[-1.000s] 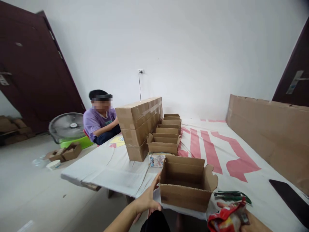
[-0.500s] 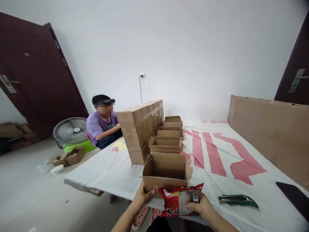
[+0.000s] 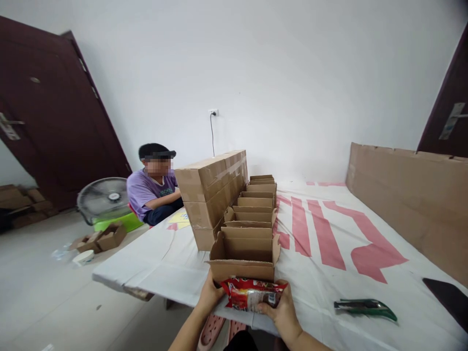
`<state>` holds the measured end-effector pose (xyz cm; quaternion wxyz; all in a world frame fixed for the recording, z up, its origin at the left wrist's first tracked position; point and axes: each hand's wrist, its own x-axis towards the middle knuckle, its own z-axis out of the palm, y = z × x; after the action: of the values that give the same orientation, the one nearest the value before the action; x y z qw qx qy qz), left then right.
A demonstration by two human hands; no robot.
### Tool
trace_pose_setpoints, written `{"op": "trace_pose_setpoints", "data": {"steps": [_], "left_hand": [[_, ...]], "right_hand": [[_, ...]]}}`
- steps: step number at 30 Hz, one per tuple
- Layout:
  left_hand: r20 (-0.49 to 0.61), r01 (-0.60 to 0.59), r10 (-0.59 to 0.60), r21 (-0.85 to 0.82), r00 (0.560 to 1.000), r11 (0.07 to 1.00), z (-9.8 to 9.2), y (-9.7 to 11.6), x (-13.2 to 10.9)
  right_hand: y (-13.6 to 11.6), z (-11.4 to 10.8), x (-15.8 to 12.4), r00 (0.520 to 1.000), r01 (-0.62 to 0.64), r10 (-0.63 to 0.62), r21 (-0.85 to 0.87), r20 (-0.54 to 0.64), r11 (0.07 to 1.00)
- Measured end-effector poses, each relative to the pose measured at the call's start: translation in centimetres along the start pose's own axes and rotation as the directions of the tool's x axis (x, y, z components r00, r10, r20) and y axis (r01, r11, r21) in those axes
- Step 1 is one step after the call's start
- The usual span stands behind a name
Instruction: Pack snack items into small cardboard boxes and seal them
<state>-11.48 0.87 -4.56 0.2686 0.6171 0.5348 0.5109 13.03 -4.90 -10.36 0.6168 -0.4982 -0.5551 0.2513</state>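
An open cardboard box stands at the table's near edge, its flaps raised and its inside facing up. My left hand is closed at the box's lower left corner, with its thumb close to the packet's left end. My right hand grips the right end of a shiny red packet with a pale label, thumb in front. The packet lies lengthwise just in front of the box, outside it. What is inside the packet cannot be made out.
Several open boxes run in a row behind the near one. Taped boxes are stacked on their left. A green utility knife and a dark flat object lie on the right. A seated person and a fan are beyond the table.
The red packet and my right hand have moved left, closer in front of the box. The near box has shifted slightly left and away, toward the row behind it.
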Motion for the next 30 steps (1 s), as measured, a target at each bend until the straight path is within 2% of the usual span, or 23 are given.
{"op": "trace_pose_setpoints", "data": {"steps": [4, 9, 13, 17, 19, 22, 24, 26, 28, 30], "left_hand": [[0.019, -0.022, 0.021, 0.012, 1.000, 1.000, -0.3, 0.4, -0.2], [0.029, -0.025, 0.025, -0.004, 0.999, 1.000, -0.3, 0.5, -0.2], [-0.017, -0.033, 0.033, -0.009, 0.999, 0.999, -0.2, 0.3, -0.2], [-0.006, -0.025, 0.025, -0.027, 1.000, 0.999, -0.2, 0.0, -0.1], [0.003, -0.008, 0.008, -0.039, 1.000, 0.999, -0.2, -0.2, -0.1], [0.015, 0.015, -0.014, -0.065, 1.000, 0.998, -0.1, -0.7, -0.2], [0.029, 0.025, -0.022, -0.091, 0.999, 0.996, -0.1, -1.0, -0.2], [0.034, 0.033, -0.029, -0.108, 0.999, 0.994, 0.0, -1.1, -0.2], [0.030, 0.043, -0.040, -0.103, 0.999, 0.994, 0.0, -1.0, -0.2], [0.023, 0.048, -0.046, -0.092, 0.999, 0.995, 0.0, -0.7, -0.3]], "right_hand": [[0.2, 1.1, -0.2, 0.997, -0.069, 0.068, -0.055, -0.033, 0.996], [-0.5, 0.4, -0.4, 0.997, -0.046, 0.051, -0.086, 0.063, 0.995], [-0.9, -2.3, -0.3, 0.977, -0.011, 0.018, -0.034, 0.212, 0.999], [-1.4, -6.3, 0.6, 0.917, 0.034, -0.031, -0.001, 0.398, 0.999], [-1.5, -8.0, 1.5, 0.896, 0.029, -0.018, -0.017, 0.444, 0.999], [-1.1, -9.1, 3.9, 0.935, -0.055, 0.072, -0.057, 0.347, 0.997], [-0.4, -8.8, 6.2, 0.963, -0.152, 0.158, -0.045, 0.219, 0.987], [0.5, -7.9, 9.0, 0.965, -0.229, 0.228, -0.002, 0.127, 0.973], [1.0, -6.7, 12.2, 0.960, -0.268, 0.263, 0.041, 0.096, 0.963], [1.1, -5.4, 15.3, 0.956, -0.278, 0.268, 0.073, 0.117, 0.958]]}}
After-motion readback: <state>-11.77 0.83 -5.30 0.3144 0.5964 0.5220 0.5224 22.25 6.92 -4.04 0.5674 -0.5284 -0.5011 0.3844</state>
